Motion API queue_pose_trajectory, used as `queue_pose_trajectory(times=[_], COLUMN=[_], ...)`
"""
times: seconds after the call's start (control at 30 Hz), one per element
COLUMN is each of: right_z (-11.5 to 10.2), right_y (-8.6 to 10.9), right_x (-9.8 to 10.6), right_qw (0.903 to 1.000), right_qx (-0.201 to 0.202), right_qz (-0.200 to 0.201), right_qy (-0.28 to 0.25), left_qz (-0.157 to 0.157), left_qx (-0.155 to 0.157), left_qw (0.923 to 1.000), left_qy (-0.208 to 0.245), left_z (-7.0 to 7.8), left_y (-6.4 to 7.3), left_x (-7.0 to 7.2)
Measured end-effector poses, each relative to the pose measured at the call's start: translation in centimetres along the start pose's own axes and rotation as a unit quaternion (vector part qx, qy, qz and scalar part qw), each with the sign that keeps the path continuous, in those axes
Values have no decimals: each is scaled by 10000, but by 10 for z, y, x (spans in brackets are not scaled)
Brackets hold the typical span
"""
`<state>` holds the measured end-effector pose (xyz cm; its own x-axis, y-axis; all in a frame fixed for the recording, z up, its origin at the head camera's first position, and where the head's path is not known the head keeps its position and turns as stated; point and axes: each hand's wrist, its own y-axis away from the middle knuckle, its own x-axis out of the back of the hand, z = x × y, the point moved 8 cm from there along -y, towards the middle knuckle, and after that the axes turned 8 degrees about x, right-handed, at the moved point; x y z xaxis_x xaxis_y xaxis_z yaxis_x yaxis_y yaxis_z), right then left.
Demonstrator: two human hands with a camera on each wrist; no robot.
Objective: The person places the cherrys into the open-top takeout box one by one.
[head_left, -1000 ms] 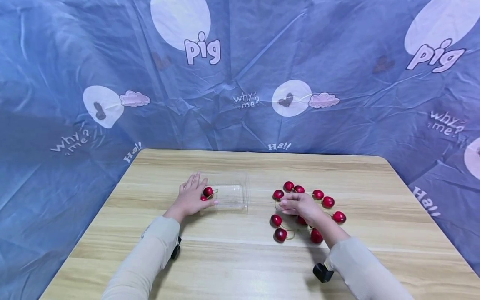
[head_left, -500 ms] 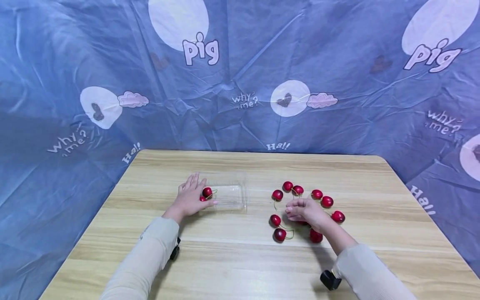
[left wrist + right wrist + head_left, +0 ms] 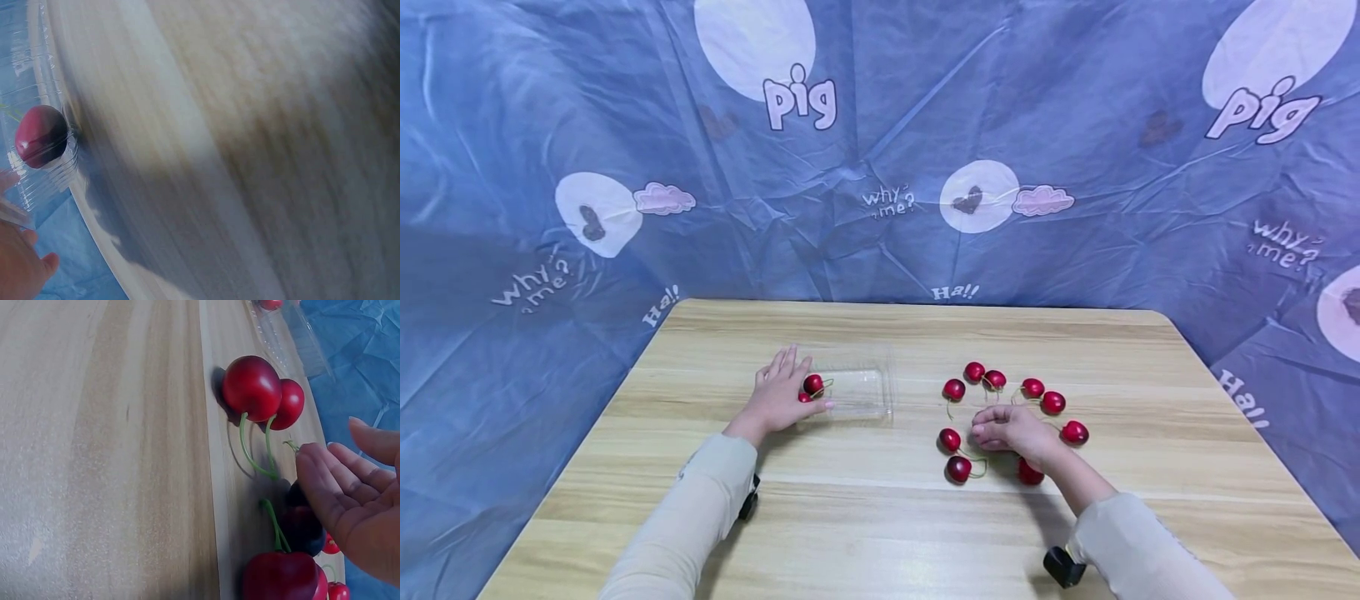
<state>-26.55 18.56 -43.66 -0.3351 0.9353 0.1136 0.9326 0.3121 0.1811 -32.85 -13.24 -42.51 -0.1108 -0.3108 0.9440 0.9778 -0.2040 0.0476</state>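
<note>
On the left, my left hand [image 3: 778,400] rests with straight fingers against the end of a clear plastic box [image 3: 863,392]. Its thumb lies along the near side. Two red cherries with green stems are inside, one cherry [image 3: 813,384] beside that hand; the left wrist view has a cherry [image 3: 41,136] behind the clear wall. My right hand [image 3: 1018,435] is low among loose cherries, thumb apart from the fingers in the right wrist view. Dark cherries [image 3: 301,528] lie right by its fingers, partly hidden. A pair of cherries [image 3: 251,387] lies beyond the fingertips.
Several more cherries ring the right hand, among them a cherry [image 3: 953,390] to its left and a cherry [image 3: 1074,433] to its right. All lie on a wood-grain table [image 3: 880,517]. Behind its far edge hangs a blue printed cloth [image 3: 850,250].
My right hand has shifted right and nearer to me, down among the cherries, and now covers one that showed below it. The left hand stays at the box.
</note>
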Motion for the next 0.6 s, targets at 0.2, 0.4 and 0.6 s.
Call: queue_pose_trajectory(times=[0.2,0.4,0.6], right_z=[2,4,3], right_y=[-2,-3,-3], right_x=[-3,-5,-9], right_qw=[9998,9987,9934], right_qx=[43,50,91], right_qz=[-115,-158,-420], right_qy=[172,489,1063], left_qz=[6,46,56], left_qx=[-8,-18,-19], left_qw=[10000,10000,10000], left_qy=[13,17,16], left_z=[0,-1,-1], left_y=[0,-1,-1], left_x=[0,-1,0])
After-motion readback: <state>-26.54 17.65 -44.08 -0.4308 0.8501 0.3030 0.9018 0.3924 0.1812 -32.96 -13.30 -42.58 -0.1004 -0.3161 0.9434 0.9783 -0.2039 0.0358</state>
